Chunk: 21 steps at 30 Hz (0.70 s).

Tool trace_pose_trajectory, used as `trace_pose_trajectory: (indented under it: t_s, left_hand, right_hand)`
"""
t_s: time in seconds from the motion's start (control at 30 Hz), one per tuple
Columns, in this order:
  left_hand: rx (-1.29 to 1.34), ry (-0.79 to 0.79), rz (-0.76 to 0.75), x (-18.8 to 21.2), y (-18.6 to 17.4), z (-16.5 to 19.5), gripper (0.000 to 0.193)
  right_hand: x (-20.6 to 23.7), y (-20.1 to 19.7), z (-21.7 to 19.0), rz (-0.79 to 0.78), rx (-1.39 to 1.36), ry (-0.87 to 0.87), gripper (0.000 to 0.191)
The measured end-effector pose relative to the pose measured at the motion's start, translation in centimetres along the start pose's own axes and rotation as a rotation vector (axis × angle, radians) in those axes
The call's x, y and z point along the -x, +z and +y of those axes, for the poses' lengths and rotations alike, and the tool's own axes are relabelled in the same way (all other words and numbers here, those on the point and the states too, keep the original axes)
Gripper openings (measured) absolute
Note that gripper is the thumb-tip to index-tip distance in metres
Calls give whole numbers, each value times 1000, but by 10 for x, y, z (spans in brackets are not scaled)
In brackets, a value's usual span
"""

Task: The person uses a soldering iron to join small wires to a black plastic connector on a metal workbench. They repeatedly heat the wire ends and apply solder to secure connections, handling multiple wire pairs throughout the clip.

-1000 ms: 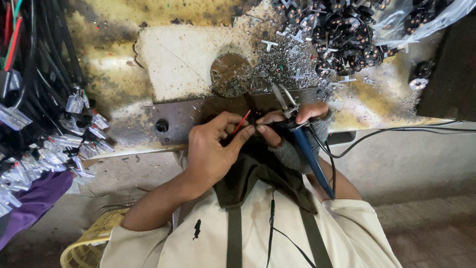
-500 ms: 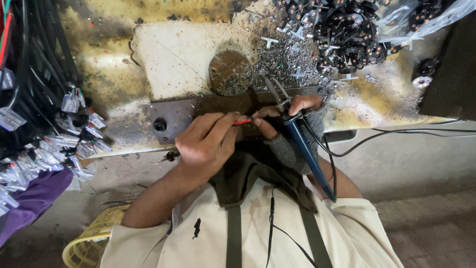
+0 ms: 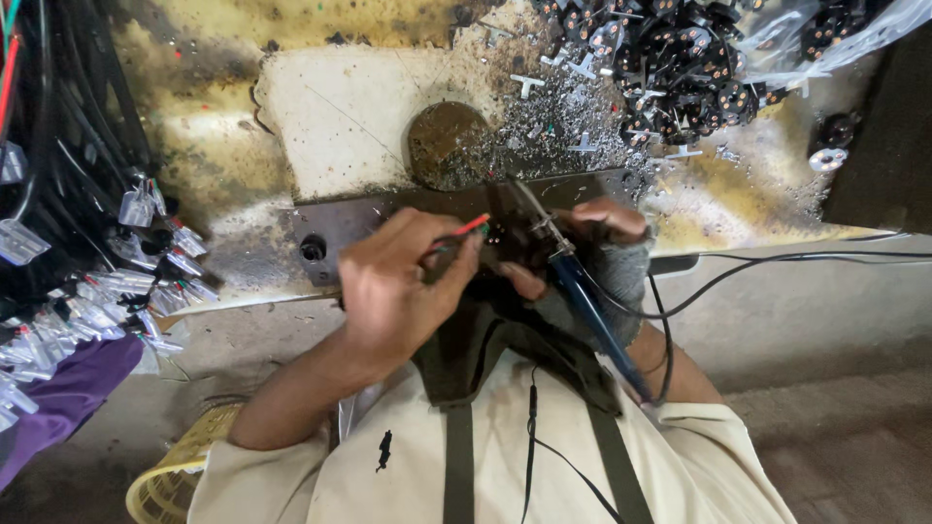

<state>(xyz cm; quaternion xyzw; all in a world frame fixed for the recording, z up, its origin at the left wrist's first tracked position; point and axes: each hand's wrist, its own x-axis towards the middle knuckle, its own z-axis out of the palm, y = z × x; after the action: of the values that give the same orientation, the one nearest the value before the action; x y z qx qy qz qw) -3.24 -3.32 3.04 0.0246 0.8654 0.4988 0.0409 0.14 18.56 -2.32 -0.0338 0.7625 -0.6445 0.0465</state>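
Two hands meet mid-frame over the dark metal plate (image 3: 388,215). Left hand (image 3: 398,291) pinches thin red and green wires (image 3: 464,231); right hand (image 3: 592,257), in a grey fingerless glove, grips the blue-handled soldering iron (image 3: 582,296), tip near the wire ends. Joint looks unfinished; black round parts (image 3: 680,58) pile upper right.

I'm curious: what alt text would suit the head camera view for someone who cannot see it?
A person's left hand pinches thin red and green wires while the gloved right hand holds a blue-handled soldering iron over a stained workbench; small black round parts are heaped beyond.
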Motion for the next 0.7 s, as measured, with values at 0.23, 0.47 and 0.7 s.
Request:
trace_pose_trajectory:
  t_s: [0.23,0.47,0.7]
  left_hand:
    - [17,-55,-27,17,27,-11,12]
    - [-15,-43,-43,14,25,-8,15]
    - [-39,-59,-98,12,26,-10,16]
  right_hand:
    - [36,-17,32,83,139,-133,32]
    - [34,-13,47,45,203,-488,27]
    - [30,-15,35,29,78,-229,24]
